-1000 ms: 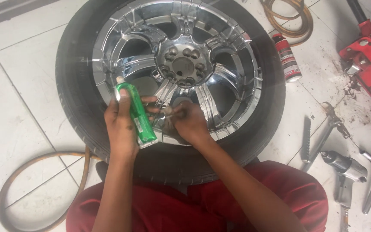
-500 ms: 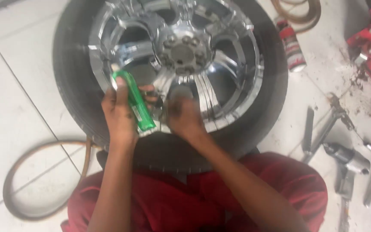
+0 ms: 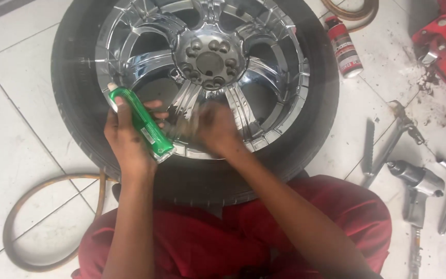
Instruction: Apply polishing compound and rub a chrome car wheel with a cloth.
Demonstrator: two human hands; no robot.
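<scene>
Hands work at the lower rim of one chrome wheel point(image 3: 202, 67) mounted in one black tyre point(image 3: 73, 103), which lies flat on the white tiled floor point(image 3: 11, 103) against the person's red-clad knees point(image 3: 192, 243). The left hand point(image 3: 127, 139) is wrapped around one green bottle point(image 3: 143, 124), held slanted over the rim's lower left, its pale cap toward the tyre. The right hand point(image 3: 215, 126) presses on a spoke just beside the bottle; it is blurred, so whether it holds anything cannot be told. Toward the floor's upper right edge lies one spray can point(image 3: 343, 47) with a red cap, close to the tyre, and beyond it part of one red jack point(image 3: 445, 46). Along the right edge lie one air impact wrench point(image 3: 416, 183) and several metal hand tools point(image 3: 388, 147), at least three, too overlapped to count surely. One tan hose point(image 3: 32, 206) loops at the lower left; a second coil point(image 3: 352, 10) shows at the top edge.
</scene>
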